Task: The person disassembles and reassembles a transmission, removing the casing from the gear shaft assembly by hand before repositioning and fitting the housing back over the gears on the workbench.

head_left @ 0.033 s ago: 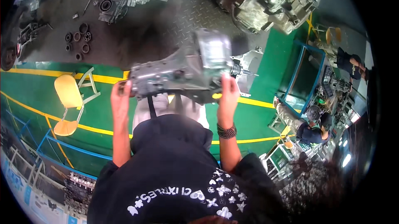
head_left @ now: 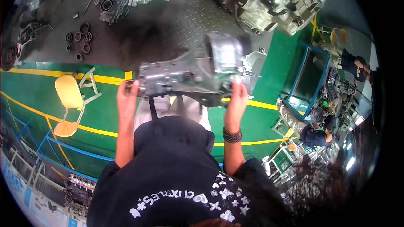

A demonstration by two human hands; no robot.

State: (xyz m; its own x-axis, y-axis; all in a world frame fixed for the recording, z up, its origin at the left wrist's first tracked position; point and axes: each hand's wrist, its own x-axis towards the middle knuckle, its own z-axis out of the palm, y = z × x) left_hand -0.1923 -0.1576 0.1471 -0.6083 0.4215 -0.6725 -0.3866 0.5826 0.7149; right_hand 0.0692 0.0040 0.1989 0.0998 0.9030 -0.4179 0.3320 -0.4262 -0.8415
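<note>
Left fingers [head_left: 134, 88] and right fingers [head_left: 237, 87] hold a metal housing [head_left: 179, 74].

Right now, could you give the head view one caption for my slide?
Left hand and right hand hold a metal casing beside a dark bench.

Housing [head_left: 183, 76] btwn L hand [head_left: 127, 95] & R hand [head_left: 237, 97], rings [head_left: 88, 37] on bench [head_left: 198, 14] ahead L, chair [head_left: 69, 92] far L.
</note>
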